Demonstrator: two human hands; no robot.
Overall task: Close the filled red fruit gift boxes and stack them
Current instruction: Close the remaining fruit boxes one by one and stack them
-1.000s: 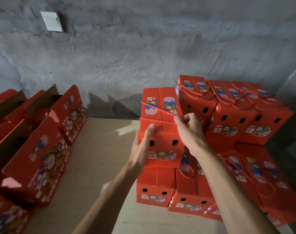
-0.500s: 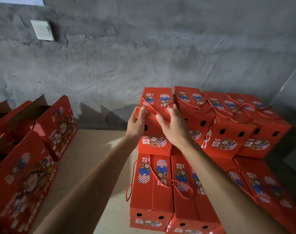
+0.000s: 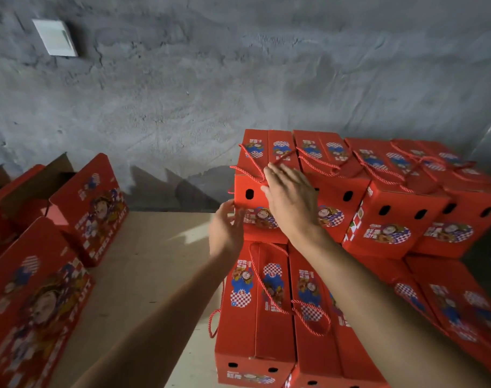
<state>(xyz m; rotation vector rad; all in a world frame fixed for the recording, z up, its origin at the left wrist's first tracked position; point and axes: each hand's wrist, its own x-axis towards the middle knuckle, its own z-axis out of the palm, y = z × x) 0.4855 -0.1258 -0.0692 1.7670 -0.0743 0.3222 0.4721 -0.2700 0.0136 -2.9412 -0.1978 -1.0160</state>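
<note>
Hands (image 3: 290,198) off box (image 3: 248,194), left blurred

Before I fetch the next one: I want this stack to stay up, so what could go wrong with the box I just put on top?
The top box sits at the left end of the upper row, so its left side has no neighbour and a nudge might tip it that way. Its rope handle lies loose beside the right hand, which could snag it when pulling away. The left hand hovers near the box's left edge.
</note>
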